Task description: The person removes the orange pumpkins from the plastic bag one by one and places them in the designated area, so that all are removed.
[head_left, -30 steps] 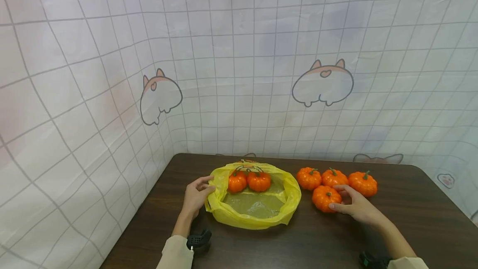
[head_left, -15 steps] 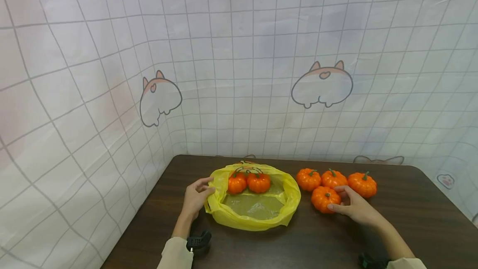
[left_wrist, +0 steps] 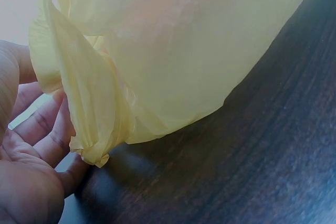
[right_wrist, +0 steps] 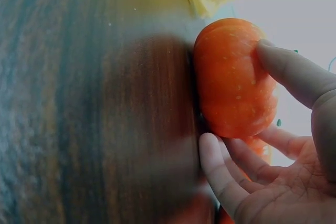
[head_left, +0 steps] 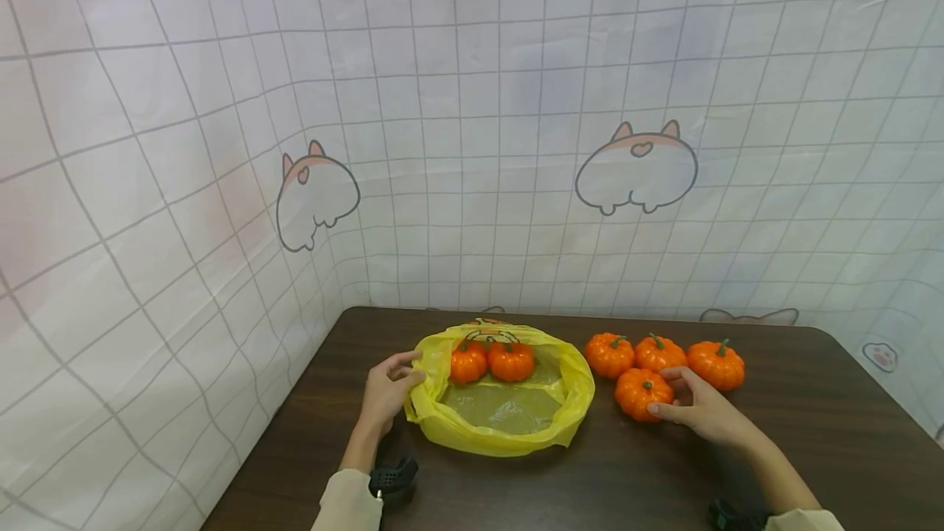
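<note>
A yellow plastic bag [head_left: 509,442] lies on the table with its mouth spread wide and rim rolled out. Two small orange pumpkins, one [head_left: 468,362] beside the other [head_left: 511,362], sit inside at its far side. My left hand [head_left: 388,394] holds the bag's left rim; in the left wrist view its fingers [left_wrist: 44,121] lie against the folded edge. To the right of the bag, my right hand [head_left: 699,409] grips a ribbed pumpkin [head_left: 644,396] from its right side. In the right wrist view the thumb [right_wrist: 294,72] presses one side of that pumpkin, fingers at another; its base is at the tabletop.
Three more pumpkins stand behind the gripped one: a left one [head_left: 609,353], a middle one [head_left: 659,351] and a right one [head_left: 717,365]. The dark wooden table [head_left: 516,490] ends at a white gridded cloth [head_left: 494,146] with cartoon dogs.
Both hands, the bag and the pumpkins keep their places. The head view has tilted very slightly.
</note>
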The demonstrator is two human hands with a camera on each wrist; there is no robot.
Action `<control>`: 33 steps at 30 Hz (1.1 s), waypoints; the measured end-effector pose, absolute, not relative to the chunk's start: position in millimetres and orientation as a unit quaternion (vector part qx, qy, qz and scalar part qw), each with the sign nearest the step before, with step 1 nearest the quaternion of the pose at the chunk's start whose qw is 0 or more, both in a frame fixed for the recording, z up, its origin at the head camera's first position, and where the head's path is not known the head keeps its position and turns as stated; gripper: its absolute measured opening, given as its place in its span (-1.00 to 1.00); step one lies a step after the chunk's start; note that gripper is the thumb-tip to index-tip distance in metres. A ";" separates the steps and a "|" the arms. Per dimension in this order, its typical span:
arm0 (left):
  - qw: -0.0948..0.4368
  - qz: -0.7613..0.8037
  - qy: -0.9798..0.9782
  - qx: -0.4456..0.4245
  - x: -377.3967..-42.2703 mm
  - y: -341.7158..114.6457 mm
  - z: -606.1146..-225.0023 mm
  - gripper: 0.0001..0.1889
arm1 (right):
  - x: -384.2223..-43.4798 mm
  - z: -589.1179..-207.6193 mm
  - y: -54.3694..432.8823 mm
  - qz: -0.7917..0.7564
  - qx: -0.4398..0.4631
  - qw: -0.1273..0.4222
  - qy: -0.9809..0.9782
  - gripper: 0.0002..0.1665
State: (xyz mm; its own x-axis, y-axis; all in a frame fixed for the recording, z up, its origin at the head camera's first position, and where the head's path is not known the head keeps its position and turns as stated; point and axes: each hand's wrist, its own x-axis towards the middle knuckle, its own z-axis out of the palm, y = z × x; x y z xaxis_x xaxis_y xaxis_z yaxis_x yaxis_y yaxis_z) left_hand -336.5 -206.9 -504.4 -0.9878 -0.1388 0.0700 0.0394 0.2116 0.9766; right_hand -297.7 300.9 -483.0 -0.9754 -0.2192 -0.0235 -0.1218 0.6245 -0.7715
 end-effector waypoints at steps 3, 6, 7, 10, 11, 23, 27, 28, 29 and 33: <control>0.072 -0.627 -0.775 0.031 -335.8 -206.4 -503.4 -0.62 | -298.7 -481.9 301.9 -0.416 -0.092 0.057 0.903 -0.14; 0.071 -0.627 -0.775 0.030 -335.2 -205.8 -504.1 -0.61 | -298.9 -479.0 303.6 -0.408 -0.088 0.056 0.907 -0.14; 0.071 -0.627 -0.775 0.030 -335.4 -205.7 -504.4 -0.60 | -298.4 -476.8 303.8 -0.407 -0.084 0.056 0.908 -0.14; 0.068 -0.626 -0.776 0.030 -336.1 -205.8 -505.4 -0.60 | -295.2 -467.1 303.2 -0.398 -0.081 0.053 0.912 -0.11; 0.068 -0.626 -0.776 0.031 -336.4 -205.9 -505.3 -0.60 | -293.5 -463.1 301.7 -0.397 -0.078 0.051 0.913 -0.09; 0.070 -0.634 -0.770 0.027 -335.6 -207.0 -503.9 -0.61 | -270.9 -437.2 228.2 -0.423 -0.172 -0.025 0.889 -0.37; 0.066 -0.634 -0.770 0.026 -335.3 -206.6 -504.4 -0.62 | -263.5 -440.1 195.0 -0.429 -0.210 -0.026 0.878 -0.45; 0.066 -0.634 -0.770 0.026 -335.4 -206.6 -504.4 -0.62 | -262.8 -440.2 187.4 -0.429 -0.217 -0.024 0.877 -0.47; 0.066 -0.633 -0.771 0.027 -335.5 -206.6 -504.3 -0.62 | -262.5 -440.0 180.2 -0.430 -0.222 -0.020 0.875 -0.48; 0.067 -0.633 -0.771 0.029 -335.9 -206.9 -503.0 -0.63 | -269.7 -440.2 155.8 -0.434 -0.241 -0.016 0.868 -0.51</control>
